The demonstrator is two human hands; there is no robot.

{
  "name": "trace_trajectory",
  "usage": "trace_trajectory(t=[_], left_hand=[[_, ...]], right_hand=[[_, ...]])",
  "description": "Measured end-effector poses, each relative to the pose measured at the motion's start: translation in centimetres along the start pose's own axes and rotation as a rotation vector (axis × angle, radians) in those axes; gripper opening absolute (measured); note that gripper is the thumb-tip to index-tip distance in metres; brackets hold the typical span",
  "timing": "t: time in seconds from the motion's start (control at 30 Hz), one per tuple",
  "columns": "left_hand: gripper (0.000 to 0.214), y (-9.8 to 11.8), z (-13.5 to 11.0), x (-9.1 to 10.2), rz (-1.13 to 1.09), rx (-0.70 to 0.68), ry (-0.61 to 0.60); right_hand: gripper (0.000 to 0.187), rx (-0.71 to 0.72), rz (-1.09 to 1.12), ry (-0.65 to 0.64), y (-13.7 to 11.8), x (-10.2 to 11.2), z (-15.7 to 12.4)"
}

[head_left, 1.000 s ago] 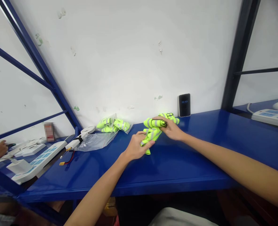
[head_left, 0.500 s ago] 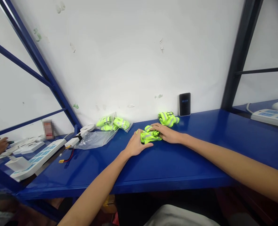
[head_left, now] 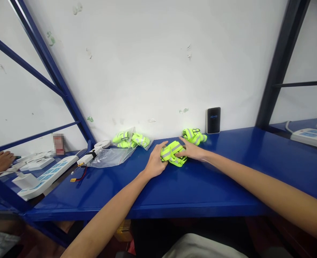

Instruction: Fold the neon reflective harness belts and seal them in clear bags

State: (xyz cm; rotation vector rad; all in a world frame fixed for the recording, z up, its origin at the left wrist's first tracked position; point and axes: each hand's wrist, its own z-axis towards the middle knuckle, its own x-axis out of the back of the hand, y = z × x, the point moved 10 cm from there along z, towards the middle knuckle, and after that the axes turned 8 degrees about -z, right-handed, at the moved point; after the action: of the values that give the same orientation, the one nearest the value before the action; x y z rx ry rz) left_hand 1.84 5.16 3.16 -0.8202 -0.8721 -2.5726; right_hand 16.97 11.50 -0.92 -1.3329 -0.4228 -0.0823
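Note:
A bundle of fluorescent yellow-green reflective strap (head_left: pixel 176 147) with silver-grey stripes lies on the blue table between my hands. My left hand (head_left: pixel 155 161) is closed around its left end, fingers partly hidden behind the folds. At the right end, my right hand (head_left: pixel 193 150) grips the bundle, one finger lying across the loops and another raised behind. Just behind my right hand, a second rolled reflective strap (head_left: pixel 194 135) with a dark buckle rests near the wall. Clear bags holding more yellow-green straps (head_left: pixel 133 140) lie at the back left.
A flat clear plastic bag (head_left: pixel 111 157), a white fan (head_left: pixel 102 144) and a device with a red-black cable (head_left: pixel 80 175) lie on the left. A clock display (head_left: pixel 213 120) leans on the wall. Power strips (head_left: pixel 51 177) flank the table. Another person's hand (head_left: pixel 0 162) shows far left.
The bundle has been turned and loosened between my hands, and a loop now hangs toward me. My left thumb has moved from the front to the back. The view has shifted slightly.

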Motion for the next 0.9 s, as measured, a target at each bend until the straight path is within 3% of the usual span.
trace_trajectory(t=[0.13,0.33,0.47,0.57,0.7,0.8,0.9], left_hand=[[0.074,0.8,0.2,0.4,0.032,-0.044,-0.001],[0.072,-0.6,0.2,1.0,0.013,0.096,-0.031],[0.074,-1.3,0.3,1.3,-0.076,0.118,-0.019],[0.075,-3.2,0.2,0.9,-0.248,0.253,-0.003],[0.086,-5.7,-0.9,-1.9,-0.590,0.540,-0.115],[0.089,-5.2,-0.8,-2.8,-0.793,0.575,-0.145],[0.079,-5.0,-0.1,-2.0,-0.915,0.539,-0.036]], right_hand=[[0.063,0.072,0.069,-0.074,-0.8,-0.8,0.0],[0.072,0.169,-0.008,0.199,-1.7,1.3,0.4],[0.066,0.236,-0.213,0.192,-2.4,1.2,0.5],[0.065,0.269,-0.331,0.222,-2.7,1.5,0.2],[0.064,0.312,-0.442,0.351,-3.5,2.2,-0.7],[0.062,0.390,-0.490,0.394,-4.7,1.7,-1.6],[0.060,0.494,-0.501,0.404,-6.3,0.7,-2.6]])
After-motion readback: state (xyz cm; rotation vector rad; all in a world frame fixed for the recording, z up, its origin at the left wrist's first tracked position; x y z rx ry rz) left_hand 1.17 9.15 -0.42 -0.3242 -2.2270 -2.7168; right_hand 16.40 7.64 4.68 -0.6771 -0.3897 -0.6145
